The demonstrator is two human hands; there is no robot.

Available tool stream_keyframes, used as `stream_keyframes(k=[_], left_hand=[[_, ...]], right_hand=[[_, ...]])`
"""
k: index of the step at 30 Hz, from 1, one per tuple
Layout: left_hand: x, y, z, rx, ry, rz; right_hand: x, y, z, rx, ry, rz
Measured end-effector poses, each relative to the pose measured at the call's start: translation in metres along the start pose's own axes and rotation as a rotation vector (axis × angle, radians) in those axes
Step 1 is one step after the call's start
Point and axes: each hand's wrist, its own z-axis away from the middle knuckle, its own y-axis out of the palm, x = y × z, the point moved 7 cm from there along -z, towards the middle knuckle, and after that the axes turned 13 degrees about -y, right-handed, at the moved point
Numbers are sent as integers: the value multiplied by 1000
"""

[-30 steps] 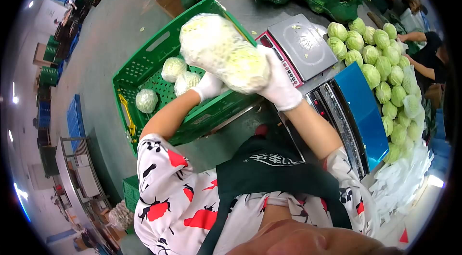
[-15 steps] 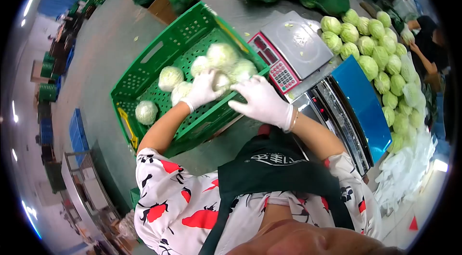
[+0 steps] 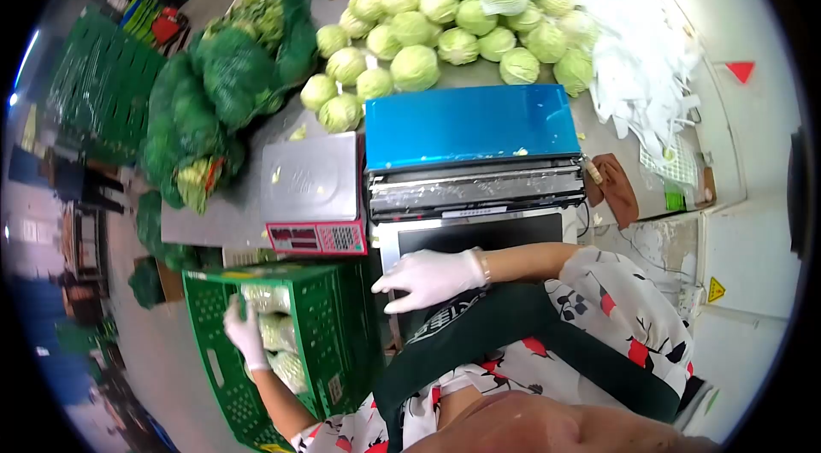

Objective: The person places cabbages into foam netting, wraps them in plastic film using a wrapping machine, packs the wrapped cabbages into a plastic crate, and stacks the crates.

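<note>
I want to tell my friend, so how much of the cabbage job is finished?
Looks done: shiny, wrapped pale cabbages in the green plastic crate. In hand: the white-gloved right hand seems empty; I can't tell about the gloved left hand at the crate. To do: lots of round green cabbages, piled behind the blue rectangular machine.
</note>
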Motion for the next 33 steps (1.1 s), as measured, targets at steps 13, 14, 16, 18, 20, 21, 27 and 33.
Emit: stream_keyframes(k=[13,14,16,18,20,21,27,33], left_hand=[[-525,166,100,774,585,509],[-543,180,111,793,640,504],[-571,199,125,787,762,464],[-587,206,129,728,871,418],[-584,215,118,753,811,424],[-582,219,114,766,784,433],[-542,252,77,941,297,677],[-574,288,108,1352,-99,1349]], right_hand=[[-233,-500,234,-1460,704,764],[-245,-512,228,-1461,795,851],[-253,-529,213,-1304,1032,893],[-244,-540,206,-1154,1142,919],[-250,-552,213,-1135,1078,837],[-255,-555,220,-1127,1048,803],[-241,-510,276,-1357,-118,471],[-169,-290,211,-1348,-35,-802]])
